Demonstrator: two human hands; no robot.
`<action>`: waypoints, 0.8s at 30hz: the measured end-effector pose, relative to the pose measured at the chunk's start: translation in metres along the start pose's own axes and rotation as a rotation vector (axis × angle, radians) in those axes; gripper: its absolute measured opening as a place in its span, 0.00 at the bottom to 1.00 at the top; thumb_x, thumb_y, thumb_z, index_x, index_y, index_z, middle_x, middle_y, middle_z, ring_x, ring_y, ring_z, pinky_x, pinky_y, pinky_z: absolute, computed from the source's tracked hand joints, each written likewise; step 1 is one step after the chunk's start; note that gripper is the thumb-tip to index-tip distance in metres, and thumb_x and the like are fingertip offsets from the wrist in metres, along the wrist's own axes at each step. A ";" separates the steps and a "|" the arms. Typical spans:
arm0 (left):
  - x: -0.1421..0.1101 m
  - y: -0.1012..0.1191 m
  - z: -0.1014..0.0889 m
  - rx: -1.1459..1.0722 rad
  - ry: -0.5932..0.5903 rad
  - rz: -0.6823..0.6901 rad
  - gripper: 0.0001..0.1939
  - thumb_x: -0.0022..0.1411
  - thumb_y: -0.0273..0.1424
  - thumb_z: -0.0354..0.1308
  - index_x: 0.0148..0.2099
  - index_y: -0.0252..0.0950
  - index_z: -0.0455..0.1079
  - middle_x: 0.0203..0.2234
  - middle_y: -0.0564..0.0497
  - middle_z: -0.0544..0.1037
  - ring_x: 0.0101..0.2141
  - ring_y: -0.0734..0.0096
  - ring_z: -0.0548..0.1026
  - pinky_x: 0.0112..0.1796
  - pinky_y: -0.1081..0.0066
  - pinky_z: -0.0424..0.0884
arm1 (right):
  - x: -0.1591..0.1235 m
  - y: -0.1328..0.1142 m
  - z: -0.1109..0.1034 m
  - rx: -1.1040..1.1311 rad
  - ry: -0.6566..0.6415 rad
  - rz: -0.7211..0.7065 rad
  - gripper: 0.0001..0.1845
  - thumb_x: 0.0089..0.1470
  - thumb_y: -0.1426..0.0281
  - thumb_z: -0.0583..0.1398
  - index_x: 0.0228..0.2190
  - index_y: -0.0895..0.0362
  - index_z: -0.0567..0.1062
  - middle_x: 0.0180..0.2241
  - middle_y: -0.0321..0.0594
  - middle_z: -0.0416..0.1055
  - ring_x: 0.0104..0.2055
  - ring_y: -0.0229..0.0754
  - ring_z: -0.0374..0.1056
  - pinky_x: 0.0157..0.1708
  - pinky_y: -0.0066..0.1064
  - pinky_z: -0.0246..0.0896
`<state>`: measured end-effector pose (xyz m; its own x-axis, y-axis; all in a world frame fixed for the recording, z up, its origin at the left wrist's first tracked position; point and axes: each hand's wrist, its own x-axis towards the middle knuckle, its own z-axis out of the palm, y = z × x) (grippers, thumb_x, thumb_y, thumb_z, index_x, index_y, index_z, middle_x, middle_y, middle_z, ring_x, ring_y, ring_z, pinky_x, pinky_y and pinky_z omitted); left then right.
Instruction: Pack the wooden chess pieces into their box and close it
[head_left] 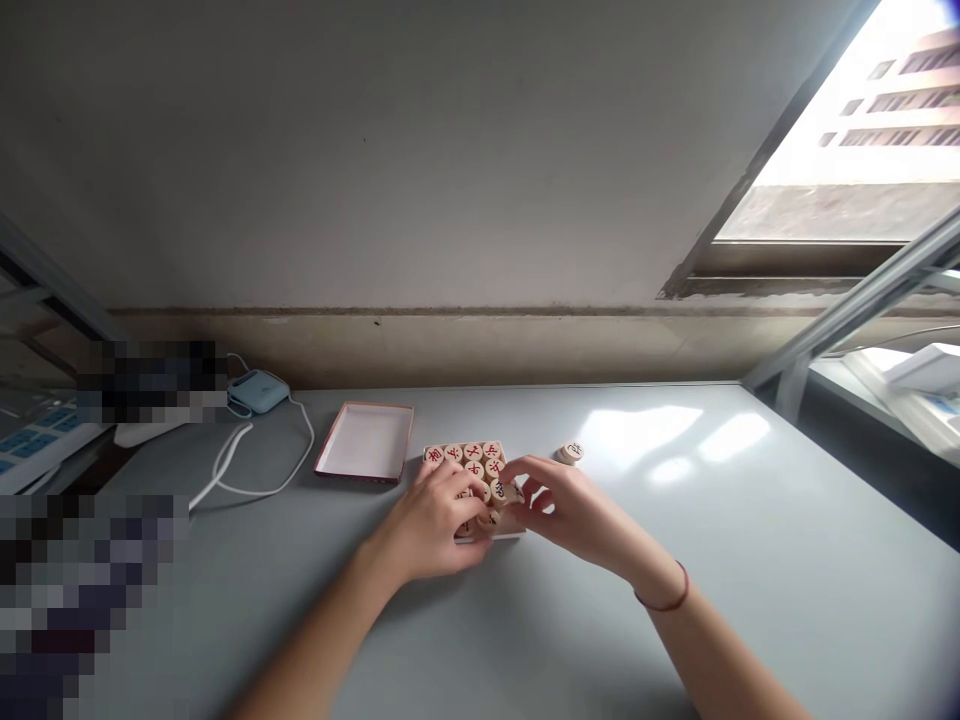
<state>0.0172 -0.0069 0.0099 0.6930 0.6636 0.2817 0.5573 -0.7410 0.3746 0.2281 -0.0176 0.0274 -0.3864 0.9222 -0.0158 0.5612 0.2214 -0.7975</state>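
Round wooden Chinese chess pieces (473,452) with red characters stand in rows in a shallow box (510,536). My left hand (435,515) lies over the box's left and front part, covering several pieces. Its thumb and index finger are bent around a piece (489,520) near the front. From the right, my right hand (562,505) reaches to the box, its thumb and index finger closed on a piece (499,490) with a dark character. Beyond that hand, a small stack of pieces (570,453) stands on the table, partly hidden.
The box lid (367,442) lies inside up, left of the box. A white cable (259,490) and a light blue device (259,391) are farther left. The grey table (637,630) meets a wall at the back, with a metal frame post (791,385) at right.
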 end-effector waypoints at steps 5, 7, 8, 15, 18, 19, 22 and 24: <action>0.001 0.000 -0.009 0.006 0.013 -0.030 0.02 0.52 0.29 0.60 0.31 0.40 0.71 0.37 0.52 0.74 0.41 0.64 0.70 0.44 0.62 0.64 | -0.004 -0.004 0.006 -0.112 -0.050 -0.122 0.15 0.54 0.76 0.53 0.41 0.52 0.73 0.42 0.41 0.68 0.32 0.35 0.67 0.33 0.31 0.68; 0.001 -0.003 -0.013 0.002 0.025 -0.063 0.04 0.51 0.29 0.59 0.33 0.40 0.71 0.37 0.52 0.74 0.41 0.64 0.69 0.43 0.63 0.64 | -0.005 -0.007 0.009 -0.169 -0.060 -0.126 0.15 0.54 0.75 0.53 0.42 0.51 0.72 0.40 0.40 0.68 0.30 0.35 0.66 0.31 0.30 0.67; 0.001 -0.004 -0.014 0.002 0.032 -0.077 0.05 0.51 0.28 0.59 0.34 0.40 0.70 0.36 0.52 0.74 0.41 0.64 0.69 0.43 0.63 0.64 | -0.005 -0.009 0.010 -0.196 -0.054 -0.125 0.13 0.55 0.74 0.54 0.42 0.51 0.72 0.39 0.40 0.69 0.29 0.35 0.66 0.30 0.30 0.66; -0.001 -0.011 -0.011 0.000 0.029 -0.086 0.09 0.51 0.25 0.56 0.36 0.41 0.70 0.36 0.52 0.74 0.42 0.64 0.70 0.43 0.63 0.64 | -0.005 -0.015 0.011 -0.311 -0.045 -0.066 0.07 0.58 0.68 0.55 0.33 0.53 0.73 0.31 0.37 0.70 0.22 0.32 0.60 0.22 0.26 0.56; 0.000 -0.009 -0.010 0.000 0.016 -0.089 0.09 0.51 0.24 0.55 0.35 0.41 0.71 0.35 0.52 0.74 0.41 0.65 0.70 0.43 0.64 0.64 | -0.006 -0.016 0.011 -0.326 -0.079 -0.061 0.09 0.59 0.68 0.54 0.30 0.54 0.72 0.26 0.35 0.70 0.20 0.32 0.58 0.21 0.25 0.52; 0.000 -0.009 -0.010 0.003 0.014 -0.090 0.09 0.51 0.24 0.55 0.35 0.41 0.71 0.34 0.53 0.74 0.40 0.65 0.70 0.43 0.64 0.64 | -0.006 -0.016 0.012 -0.332 -0.089 -0.059 0.09 0.58 0.68 0.54 0.29 0.54 0.72 0.25 0.35 0.70 0.19 0.32 0.58 0.20 0.25 0.51; 0.000 -0.009 -0.009 0.004 0.010 -0.089 0.08 0.52 0.24 0.55 0.35 0.41 0.71 0.34 0.53 0.74 0.40 0.65 0.70 0.43 0.64 0.64 | -0.007 -0.017 0.014 -0.348 -0.108 -0.050 0.07 0.57 0.70 0.54 0.28 0.54 0.70 0.25 0.34 0.71 0.19 0.33 0.58 0.20 0.25 0.49; 0.000 -0.010 -0.009 0.005 0.011 -0.087 0.08 0.52 0.24 0.55 0.35 0.41 0.71 0.34 0.53 0.74 0.41 0.65 0.70 0.43 0.64 0.64 | -0.008 -0.018 0.015 -0.346 -0.118 -0.053 0.07 0.57 0.71 0.54 0.29 0.53 0.70 0.25 0.34 0.71 0.20 0.33 0.59 0.21 0.25 0.49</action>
<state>0.0079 0.0013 0.0138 0.6369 0.7264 0.2583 0.6174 -0.6812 0.3935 0.2097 -0.0338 0.0331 -0.4922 0.8680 -0.0654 0.7445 0.3809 -0.5484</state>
